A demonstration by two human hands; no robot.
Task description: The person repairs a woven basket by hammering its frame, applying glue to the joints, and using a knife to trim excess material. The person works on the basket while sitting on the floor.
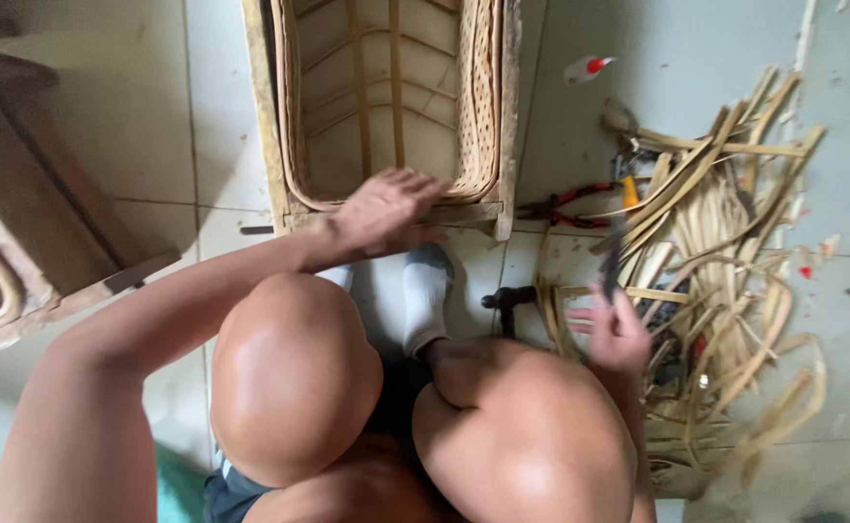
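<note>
Resting flat, fingers spread: left hand (386,211) on woven rattan frame (478,107); right hand (617,329) pinching a thin dark tool (611,260).

Tan woven cane frame (478,97), pale yellow strips (725,261), red-handled pliers (570,203), white socks (425,300), grey tiles (134,107).

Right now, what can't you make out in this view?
- Right hand: the thin dark object it holds is motion-blurred; kind unclear.
- Woven rattan frame: its far end is cut off by the top edge.
- Red-handled pliers: jaws buried under the cane strips.
- Left hand hides the frame's near rim.
</note>
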